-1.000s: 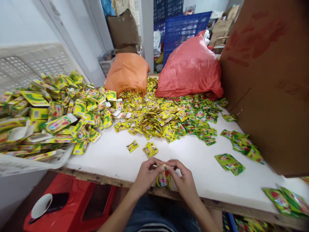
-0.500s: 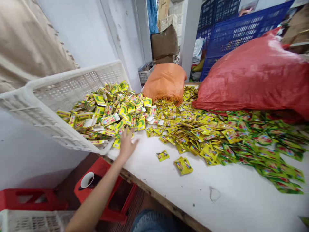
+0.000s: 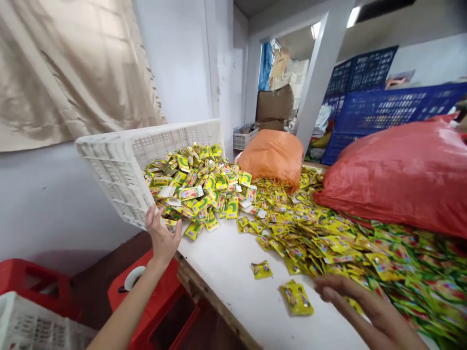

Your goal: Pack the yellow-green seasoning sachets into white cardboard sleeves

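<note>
My left hand point(image 3: 162, 237) is at the near lower corner of a white plastic crate point(image 3: 122, 182), its fingertips against the rim and its thumb spread away. The crate lies tipped on its side. Small yellow-green printed boxes point(image 3: 204, 187) fill its mouth and spill onto the white table point(image 3: 233, 272). My right hand point(image 3: 365, 311), slightly blurred, hovers over the table with fingers stretched out and nothing seen in it. Left of its fingertips lies a joined pair of yellow sachets point(image 3: 296, 297). A single sachet point(image 3: 261, 270) lies farther left. A large heap of sachets point(image 3: 328, 243) covers the table's far side.
An orange sack point(image 3: 272, 155) and a large red sack point(image 3: 401, 180) rest behind the heap. Blue crates point(image 3: 394, 109) stand farther back. Below the table's wooden edge are red stools point(image 3: 146, 301), one bearing a white cup point(image 3: 134, 278), and another white crate point(image 3: 40, 323).
My left hand has moved off the spilled boxes to the crate's near rim. My right hand has come into view at lower right. The camera view has tilted upward.
</note>
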Available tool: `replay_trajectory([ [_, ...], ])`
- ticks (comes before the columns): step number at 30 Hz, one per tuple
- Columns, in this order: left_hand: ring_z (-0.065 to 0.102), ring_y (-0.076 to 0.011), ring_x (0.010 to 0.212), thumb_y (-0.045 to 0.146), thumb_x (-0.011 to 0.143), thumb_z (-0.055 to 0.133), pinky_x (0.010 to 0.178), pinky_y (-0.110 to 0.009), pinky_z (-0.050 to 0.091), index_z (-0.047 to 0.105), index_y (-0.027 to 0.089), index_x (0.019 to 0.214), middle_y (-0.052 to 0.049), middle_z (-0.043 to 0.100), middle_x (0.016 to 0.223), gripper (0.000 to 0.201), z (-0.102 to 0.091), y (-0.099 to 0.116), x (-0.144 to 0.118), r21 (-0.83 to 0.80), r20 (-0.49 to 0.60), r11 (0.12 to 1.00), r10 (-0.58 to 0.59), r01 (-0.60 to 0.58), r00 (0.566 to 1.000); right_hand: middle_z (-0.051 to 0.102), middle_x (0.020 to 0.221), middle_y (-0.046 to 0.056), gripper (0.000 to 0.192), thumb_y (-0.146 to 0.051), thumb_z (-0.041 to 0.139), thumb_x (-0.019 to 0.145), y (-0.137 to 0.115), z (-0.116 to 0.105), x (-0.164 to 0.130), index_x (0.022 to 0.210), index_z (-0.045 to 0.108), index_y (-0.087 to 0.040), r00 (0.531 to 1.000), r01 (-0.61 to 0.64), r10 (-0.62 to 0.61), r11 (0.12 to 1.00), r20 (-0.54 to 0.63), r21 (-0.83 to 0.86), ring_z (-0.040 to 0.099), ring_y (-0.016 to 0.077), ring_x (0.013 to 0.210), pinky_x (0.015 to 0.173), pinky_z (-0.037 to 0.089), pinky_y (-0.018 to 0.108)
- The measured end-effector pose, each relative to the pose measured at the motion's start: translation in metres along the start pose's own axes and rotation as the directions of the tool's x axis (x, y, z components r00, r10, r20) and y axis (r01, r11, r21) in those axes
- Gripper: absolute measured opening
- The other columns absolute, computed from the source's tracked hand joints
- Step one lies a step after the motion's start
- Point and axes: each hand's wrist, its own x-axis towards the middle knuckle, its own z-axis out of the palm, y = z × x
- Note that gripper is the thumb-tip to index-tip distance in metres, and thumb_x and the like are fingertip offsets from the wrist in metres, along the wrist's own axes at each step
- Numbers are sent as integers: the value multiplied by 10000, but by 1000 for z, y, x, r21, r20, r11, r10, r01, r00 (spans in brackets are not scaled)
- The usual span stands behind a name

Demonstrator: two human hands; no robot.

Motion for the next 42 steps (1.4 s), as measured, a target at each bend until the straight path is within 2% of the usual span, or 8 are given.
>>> replay_trajectory([
  [4, 183, -296, 1338, 263, 807, 534, 1055, -508, 220, 267, 213, 1316, -154, 255, 1405, 577, 16, 0, 2, -34, 240, 996, 94, -88, 966, 683, 816, 57, 297, -481, 505, 788, -62, 40, 62, 838, 651, -227, 993, 91, -96, 993, 68, 71, 631, 215, 750, 659, 518, 289],
  [7, -15, -372, 1352, 369, 791, 539, 1030, -602, 130, 299, 148, 1334, -200, 100, 1467, 633, 49, 4, 28, 105, 355, 978, -204, 178, 912, 655, 767, 43, 291, -444, 460, 834, -83, 87, 71, 836, 623, -202, 980, 85, -113, 982, 165, 168, 603, 188, 708, 657, 488, 289],
  [9, -59, -414, 1336, 386, 776, 545, 984, -642, 155, 359, 92, 1305, -245, 116, 1453, 633, 74, 7, 40, 136, 452, 917, -395, 376, 800, 638, 744, 37, 279, -422, 455, 847, -87, 115, 65, 822, 613, -194, 967, 61, -111, 975, 230, 214, 585, 177, 691, 645, 469, 283],
  [12, 235, -425, 1282, 391, 705, 623, 945, -573, 301, 562, 86, 1130, -248, 422, 1303, 526, 100, 16, 35, 53, 626, 927, -321, 371, 711, 620, 723, 29, 276, -414, 448, 857, -82, 138, 51, 820, 607, -192, 959, -6, -67, 967, 276, 255, 570, 172, 702, 653, 450, 277],
  [17, 493, -237, 1137, 422, 663, 674, 941, -329, 403, 615, 233, 1081, -71, 573, 1196, 462, 104, 25, 30, -232, 742, 941, 7, 248, 671, 613, 734, 32, 304, -454, 470, 836, -53, 128, 38, 828, 603, -180, 967, -127, 53, 948, 249, 291, 562, 167, 699, 661, 449, 272],
  [22, 170, -269, 1342, 393, 864, 403, 1069, -461, 177, 343, 173, 1329, -142, 291, 1419, 518, 110, 4, 50, -193, 660, 939, -90, 284, 746, 624, 782, 43, 325, -477, 471, 822, -19, 125, 32, 840, 601, -179, 972, -205, 161, 939, 173, 275, 570, 179, 728, 678, 456, 283],
  [31, 477, -265, 1149, 483, 759, 556, 984, -398, 318, 567, 233, 1145, -91, 572, 1188, 459, 105, 57, -40, -318, 859, 928, 194, 196, 474, 555, 1011, 79, 213, -282, 464, 811, 24, 164, 15, 973, 575, -198, 981, -180, 179, 984, -72, -11, 534, 227, 950, 798, 438, 350],
  [42, 477, -365, 1049, 345, 652, 647, 916, -540, 275, 548, 149, 1033, -139, 591, 1001, 439, 91, 100, -56, -252, 866, 967, 206, 44, 455, 561, 984, 62, 157, -200, 505, 816, 3, 121, -8, 960, 569, -210, 993, -79, 75, 996, -88, -50, 518, 210, 965, 853, 411, 334],
])
